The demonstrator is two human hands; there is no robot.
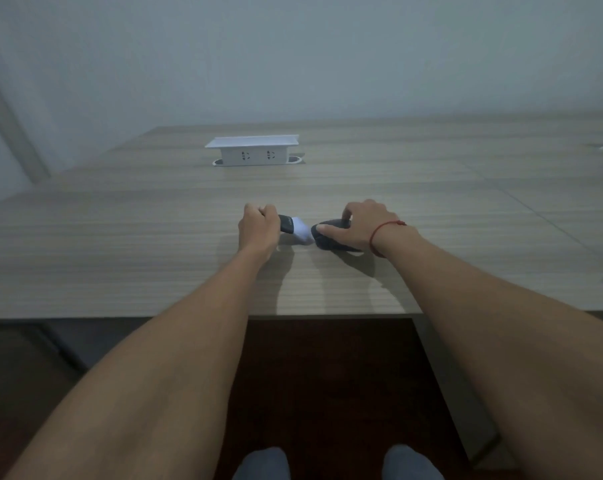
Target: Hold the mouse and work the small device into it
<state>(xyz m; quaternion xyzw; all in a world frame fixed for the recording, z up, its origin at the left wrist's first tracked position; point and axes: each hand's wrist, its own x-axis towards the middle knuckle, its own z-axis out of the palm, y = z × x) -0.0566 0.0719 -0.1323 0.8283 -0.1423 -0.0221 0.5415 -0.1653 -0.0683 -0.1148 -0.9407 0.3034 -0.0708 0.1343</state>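
The left hand [258,227] grips a dark-handled brush [295,230], its pale head touching a black computer mouse [331,237] on the counter [120,244]. The right hand [360,223] steadies the mouse from above, fingers curled over it. Step in hand appears to be cleaning; next stroke calls for light, controlled pressure.

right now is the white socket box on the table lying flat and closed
No, the white socket box stands raised out of the table, with its two outlets facing the camera under its lid.
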